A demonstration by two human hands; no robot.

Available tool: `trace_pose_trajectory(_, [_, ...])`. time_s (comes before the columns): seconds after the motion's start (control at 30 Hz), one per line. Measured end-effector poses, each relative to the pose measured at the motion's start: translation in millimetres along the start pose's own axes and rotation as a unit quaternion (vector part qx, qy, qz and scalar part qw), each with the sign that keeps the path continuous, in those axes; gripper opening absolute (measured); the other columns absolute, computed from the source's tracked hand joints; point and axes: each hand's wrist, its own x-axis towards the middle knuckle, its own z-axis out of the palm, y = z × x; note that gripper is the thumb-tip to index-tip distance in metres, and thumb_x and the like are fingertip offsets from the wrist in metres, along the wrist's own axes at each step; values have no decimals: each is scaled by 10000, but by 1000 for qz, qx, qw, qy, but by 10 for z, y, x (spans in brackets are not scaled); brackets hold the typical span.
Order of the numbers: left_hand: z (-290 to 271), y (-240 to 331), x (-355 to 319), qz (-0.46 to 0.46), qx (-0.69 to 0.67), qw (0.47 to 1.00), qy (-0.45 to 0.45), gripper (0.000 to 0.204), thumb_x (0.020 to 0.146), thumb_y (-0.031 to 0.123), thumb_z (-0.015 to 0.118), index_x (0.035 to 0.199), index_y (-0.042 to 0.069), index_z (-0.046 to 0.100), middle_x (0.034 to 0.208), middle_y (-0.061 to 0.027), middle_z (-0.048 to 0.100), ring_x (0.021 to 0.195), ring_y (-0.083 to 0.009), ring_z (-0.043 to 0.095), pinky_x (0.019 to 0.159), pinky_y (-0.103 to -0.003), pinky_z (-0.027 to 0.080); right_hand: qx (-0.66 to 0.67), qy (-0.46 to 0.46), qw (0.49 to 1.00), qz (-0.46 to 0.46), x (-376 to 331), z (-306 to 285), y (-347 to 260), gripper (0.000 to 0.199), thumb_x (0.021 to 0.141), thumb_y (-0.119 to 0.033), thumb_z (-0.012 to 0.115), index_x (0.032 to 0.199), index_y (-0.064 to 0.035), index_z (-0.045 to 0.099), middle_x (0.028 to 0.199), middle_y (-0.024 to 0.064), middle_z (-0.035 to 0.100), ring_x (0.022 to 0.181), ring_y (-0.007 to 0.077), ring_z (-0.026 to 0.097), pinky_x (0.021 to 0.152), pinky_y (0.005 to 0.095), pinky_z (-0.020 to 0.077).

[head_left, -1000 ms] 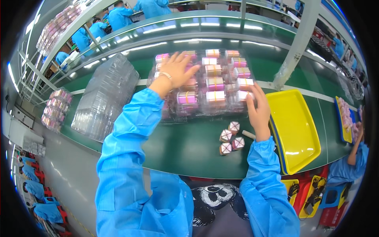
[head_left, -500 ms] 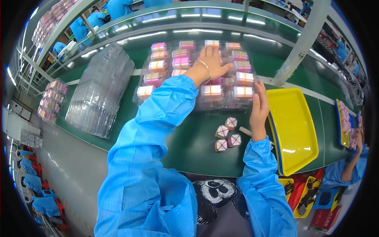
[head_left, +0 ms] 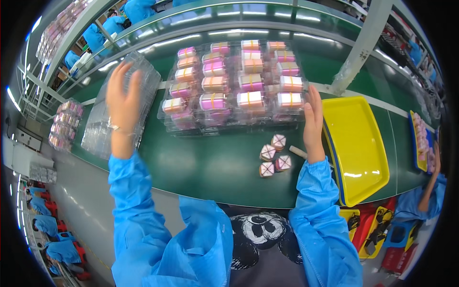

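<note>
Stacked clear plastic trays (head_left: 210, 129) stand on the green bench. Their compartments hold banded bundles (head_left: 251, 99) in pink, white and tan, each with a thin yellow band. My right hand (head_left: 313, 122) stands upright at the right side of these trays, fingers straight, palm toward them. My left hand (head_left: 123, 98) is raised and blurred over a pile of clear plastic trays (head_left: 103, 136) at the left, fingers apart, with nothing in it. Several small white-topped bundles with crossed dark bands (head_left: 275, 155) lie loose near my right hand.
Right of my right hand a yellow tray (head_left: 361, 148) rests on a blue one. A short pale stick (head_left: 298, 152) lies beside the loose bundles. A metal post (head_left: 363, 48) rises behind. At the far right, another person's hand (head_left: 436, 158) touches a filled tray (head_left: 420, 143).
My left hand has left the filled trays and swung left, over the pile of clear trays. My right hand stays at the side of the filled trays.
</note>
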Motion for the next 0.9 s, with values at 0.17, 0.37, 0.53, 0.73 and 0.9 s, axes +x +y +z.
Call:
trace_pose_trajectory(0.17, [-1121, -970, -624, -162, 364, 917, -9, 461, 923, 417, 627, 1209, 56, 652, 1318, -179, 588, 1199, -360, 563, 1026, -418, 424, -7, 7, 1000, 3, 2, -11, -26, 492, 1029, -197, 455, 1476, -15, 362, 1489, 146, 416, 1379, 260, 386, 1133, 366, 297])
trace_pose_trajectory(0.37, [-1174, -2124, -1835, -268, 160, 946, -89, 465, 964, 393, 601, 1249, 27, 632, 1451, -222, 448, 1303, -335, 480, 1047, -401, 411, -37, 36, 999, 5, 16, -70, 141, 462, 1056, -260, 405, 1457, -30, 405, 1490, 162, 423, 1376, 298, 411, 1139, 376, 306])
trace_pose_trajectory(0.53, [-910, -2005, -1904, -276, 15, 960, 54, 402, 978, 328, 604, 1216, 8, 654, 1473, -212, 430, 1303, -290, 480, 1030, -359, 415, -30, 37, 999, 14, 11, -67, 105, 466, 1058, -264, 401, 1458, -24, 403, 1486, 167, 426, 1381, 300, 404, 1145, 379, 301])
trace_pose_trajectory(0.73, [-871, -1443, -1560, -408, 260, 875, -13, 419, 966, 509, 524, 1161, 197, 724, 1566, 62, 348, 1433, -454, 216, 1128, -668, 136, -42, 51, 998, 8, 23, -165, 123, 457, 1060, -251, 394, 1439, 5, 419, 1466, 161, 448, 1353, 283, 431, 1128, 372, 323])
trace_pose_trajectory(0.9, [-1158, -1633, -1492, -360, 208, 909, -35, 453, 975, 571, 433, 1125, 271, 738, 1474, 133, 472, 1451, -387, 231, 1103, -715, 12, -1, 28, 999, 17, 34, -109, 141, 487, 1062, -276, 372, 1447, 22, 401, 1490, 201, 416, 1405, 290, 374, 1173, 375, 258])
